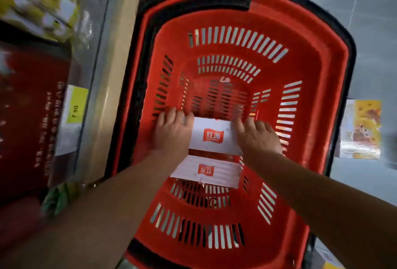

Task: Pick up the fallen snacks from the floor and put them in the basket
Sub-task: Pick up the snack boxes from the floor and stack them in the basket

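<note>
Single head view, wide-angle, looking steeply down and forward into the red basket [335,88] from close above; floor [376,32] at right, shelf edge [111,75] at left.

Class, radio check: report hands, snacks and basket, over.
Both hands, left hand and right hand, hold white snack packet inside red basket. Second white packet already in. Yellow packet on floor, right of basket. Nothing blocking.

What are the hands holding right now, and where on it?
Both hands, left hand and right hand, hold one white snack packet by its two short ends, inside the red basket.
</note>
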Motion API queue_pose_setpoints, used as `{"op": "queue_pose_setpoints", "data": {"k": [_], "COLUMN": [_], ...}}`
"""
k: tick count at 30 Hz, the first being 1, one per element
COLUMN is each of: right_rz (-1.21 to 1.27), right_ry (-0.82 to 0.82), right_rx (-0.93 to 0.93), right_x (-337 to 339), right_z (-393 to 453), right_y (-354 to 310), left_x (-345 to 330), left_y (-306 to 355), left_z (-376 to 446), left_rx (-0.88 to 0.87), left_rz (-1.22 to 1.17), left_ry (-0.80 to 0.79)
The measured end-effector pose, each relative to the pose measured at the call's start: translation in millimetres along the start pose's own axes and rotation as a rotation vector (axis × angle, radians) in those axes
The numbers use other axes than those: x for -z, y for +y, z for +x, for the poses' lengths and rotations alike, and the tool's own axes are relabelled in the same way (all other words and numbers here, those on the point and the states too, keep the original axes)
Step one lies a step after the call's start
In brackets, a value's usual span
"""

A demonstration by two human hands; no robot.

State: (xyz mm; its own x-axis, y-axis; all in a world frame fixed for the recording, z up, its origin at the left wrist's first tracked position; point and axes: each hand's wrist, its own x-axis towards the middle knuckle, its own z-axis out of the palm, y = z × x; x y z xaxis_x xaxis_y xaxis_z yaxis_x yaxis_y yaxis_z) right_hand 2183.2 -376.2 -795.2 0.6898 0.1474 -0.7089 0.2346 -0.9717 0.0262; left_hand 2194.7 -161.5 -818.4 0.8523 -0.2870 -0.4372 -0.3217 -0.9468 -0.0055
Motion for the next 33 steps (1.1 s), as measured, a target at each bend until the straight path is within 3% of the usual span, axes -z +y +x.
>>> {"op": "queue_pose_setpoints", "data": {"k": [12,17,21,27,33], "right_rz": [0.009,0.117,0.228,0.401,0.584], "right_ry": [-0.055,-0.154,-0.198,-0.172,-0.108], "right_rx": [-0.049,-0.085,-0.112,-0.16,-0.231], "right_x": [-75,-102,-108,-106,-116], "right_z": [28,36,42,53,82], "right_y": [-28,-35,-37,-36,-37], "left_x": [-77,-90,-95,-103,-115], "left_y": [1,1,0,-3,7], "left_z": [2,1,3,18,40], "left_rx": [-0.054,-0.046,0.004,0.02,0.157], "left_rz": [-0.033,-0.138,-0.225,-0.316,-0.584], "left_ry": [-0.069,-0.361,-0.472,-0.393,-0.382]}}
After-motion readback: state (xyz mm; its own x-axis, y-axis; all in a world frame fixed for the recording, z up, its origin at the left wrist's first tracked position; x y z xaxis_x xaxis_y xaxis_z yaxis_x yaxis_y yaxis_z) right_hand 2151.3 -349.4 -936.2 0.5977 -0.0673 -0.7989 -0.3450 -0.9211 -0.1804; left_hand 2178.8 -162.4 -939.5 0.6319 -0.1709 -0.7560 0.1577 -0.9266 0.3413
